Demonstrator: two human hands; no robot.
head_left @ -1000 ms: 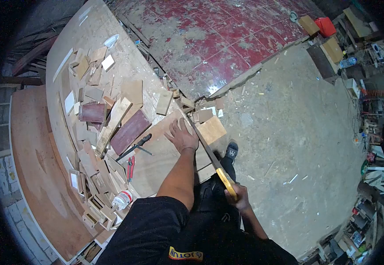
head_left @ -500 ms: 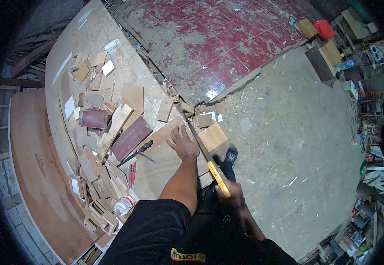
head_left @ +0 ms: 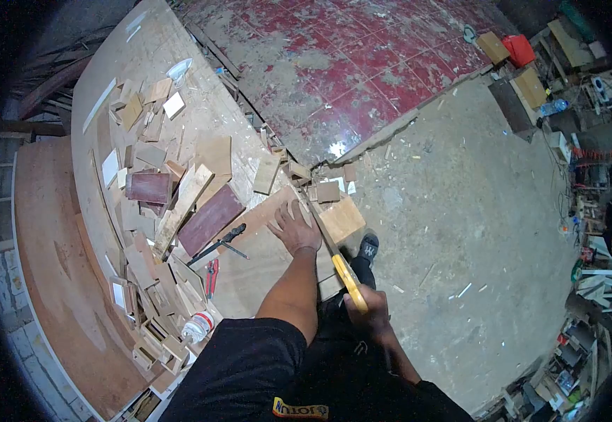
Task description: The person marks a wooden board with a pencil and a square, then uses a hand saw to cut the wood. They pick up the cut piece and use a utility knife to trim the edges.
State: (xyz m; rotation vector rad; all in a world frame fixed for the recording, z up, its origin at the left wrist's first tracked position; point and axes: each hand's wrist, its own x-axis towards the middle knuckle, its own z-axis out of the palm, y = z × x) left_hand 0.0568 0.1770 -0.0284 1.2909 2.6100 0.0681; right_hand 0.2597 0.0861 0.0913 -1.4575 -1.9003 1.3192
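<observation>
Fingers spread, my left hand (head_left: 297,231) presses flat on a light wooden board (head_left: 246,278) at the edge of the workbench. My right hand (head_left: 369,308) is wrapped round the yellow handle of a handsaw (head_left: 348,281). The saw's blade runs up and left along the board's edge, just right of my left hand. On the bench to the left lie a black clamp (head_left: 225,243) and red pliers-like tool (head_left: 211,278). Beside them is a dark reddish board (head_left: 211,220).
Wood offcuts (head_left: 151,156) and a white container with a red rim (head_left: 197,327) litter the bench. Below its edge, a wooden piece (head_left: 343,219) lies near my shoe (head_left: 369,245). Red tiles (head_left: 362,70) adjoin the concrete floor (head_left: 474,246); clutter lines the right side.
The saw and its handle have shifted very slightly. My left hand stays on the board, and my right hand still grips the handle. The whole view has moved a little.
</observation>
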